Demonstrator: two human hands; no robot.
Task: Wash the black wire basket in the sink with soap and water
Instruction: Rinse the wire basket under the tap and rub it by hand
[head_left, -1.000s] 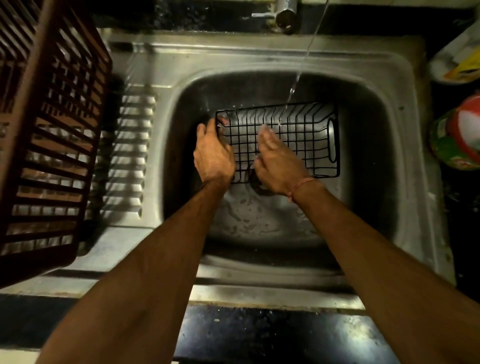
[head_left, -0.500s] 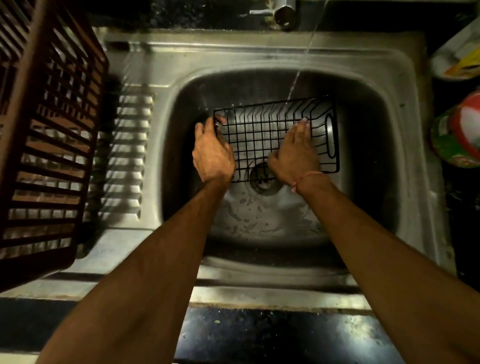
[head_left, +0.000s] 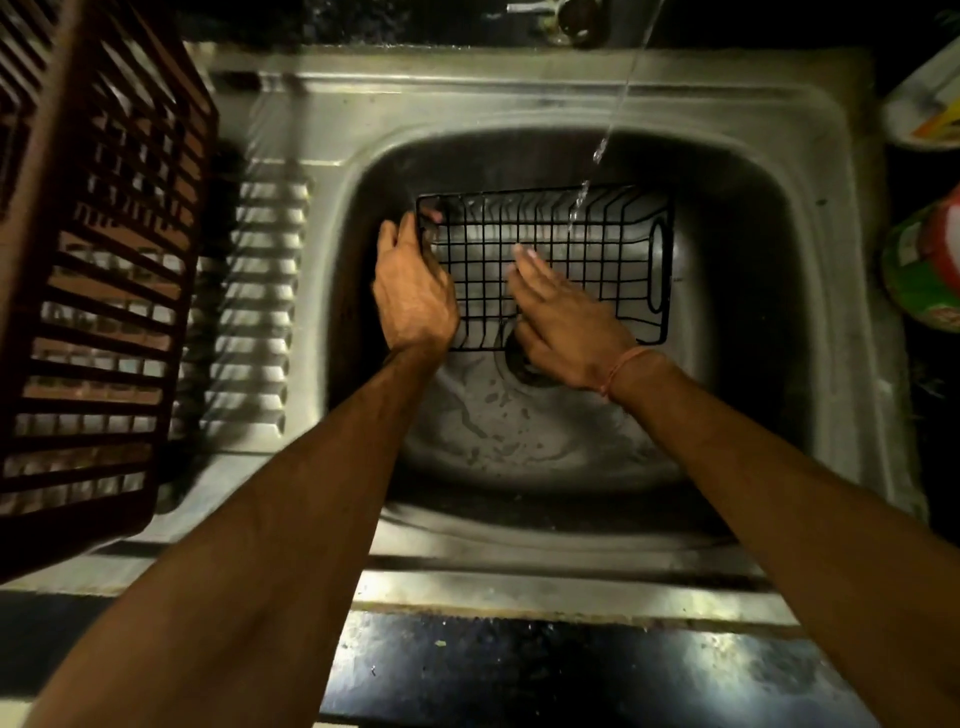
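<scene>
One head-worn camera is looking almost straight down from above the near counter edge, facing forward over the steel sink (head_left: 810, 171), close enough that the basin is filling the middle of the picture. Both forearms are reaching in from the near corners toward the centre. The wide lens is bending the edges: a brown slatted crate (head_left: 88, 291) is looming at the left, and the tap (head_left: 569, 21) is sitting at the far edge.

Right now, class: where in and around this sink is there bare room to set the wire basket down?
Free: sink floor between the wire basket and the near rim; part of the ribbed drainboard. Crowded: the brown crate at far left; the left hand and right hand on the basket.
</scene>
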